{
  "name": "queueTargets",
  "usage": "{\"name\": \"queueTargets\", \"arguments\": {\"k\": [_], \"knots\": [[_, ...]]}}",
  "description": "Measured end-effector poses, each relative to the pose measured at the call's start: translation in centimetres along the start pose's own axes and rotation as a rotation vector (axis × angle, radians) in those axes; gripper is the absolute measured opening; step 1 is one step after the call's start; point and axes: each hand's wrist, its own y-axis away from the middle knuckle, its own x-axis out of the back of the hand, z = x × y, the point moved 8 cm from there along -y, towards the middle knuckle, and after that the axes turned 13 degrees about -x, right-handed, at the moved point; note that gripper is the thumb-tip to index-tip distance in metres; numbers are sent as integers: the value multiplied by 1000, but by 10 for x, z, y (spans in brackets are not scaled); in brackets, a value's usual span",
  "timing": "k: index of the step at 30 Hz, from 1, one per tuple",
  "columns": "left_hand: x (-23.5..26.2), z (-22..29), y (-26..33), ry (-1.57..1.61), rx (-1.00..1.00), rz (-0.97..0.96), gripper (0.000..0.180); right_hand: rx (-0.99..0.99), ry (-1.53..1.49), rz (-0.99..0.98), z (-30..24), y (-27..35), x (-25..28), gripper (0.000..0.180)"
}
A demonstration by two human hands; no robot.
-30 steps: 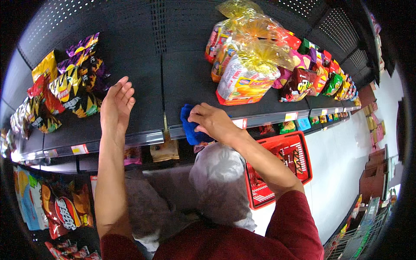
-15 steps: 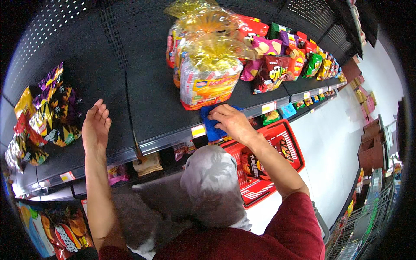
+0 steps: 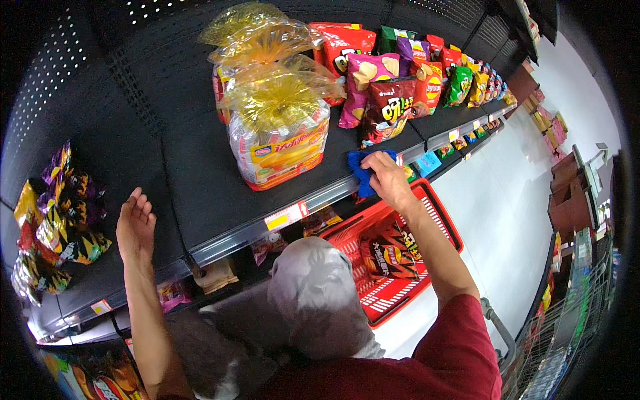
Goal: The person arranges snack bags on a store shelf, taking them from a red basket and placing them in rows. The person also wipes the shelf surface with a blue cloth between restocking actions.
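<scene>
My right hand [image 3: 391,181] is closed on a blue cloth [image 3: 363,172], pressed to the front edge of the black shelf [image 3: 200,167]. Part of the cloth hangs down over the edge strip. Just left of it stands a clear, gold-topped bread package [image 3: 280,147], with similar packages behind. A dark red chip bag [image 3: 389,110] sits behind the cloth. My left hand [image 3: 137,227] hovers over the shelf at the left with nothing in it, fingers stretched and slightly curled. Several dark snack bags [image 3: 73,227] lie to its left.
A red shopping basket [image 3: 448,217] holding chip bags stands below the shelf on my right. More chip bags [image 3: 460,85] line the shelf toward the far right. A lower shelf carries small packs [image 3: 175,295]. A wire rack [image 3: 560,347] is at the lower right.
My right hand has slid the blue cloth rightward along the shelf edge, past the bread package. The view has shifted a little; my left hand remains raised and empty.
</scene>
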Motion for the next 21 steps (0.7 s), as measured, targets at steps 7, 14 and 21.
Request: {"name": "queueTargets", "arguments": {"k": [7, 14, 21], "knots": [[6, 1, -1, -46, 18, 47, 34, -80, 18, 72, 52, 0, 15, 34], [6, 5, -1, -59, 7, 53, 33, -177, 81, 132, 116, -3, 27, 37], [13, 8, 1, -85, 16, 69, 33, -294, 125, 155, 163, -7, 41, 40]]}}
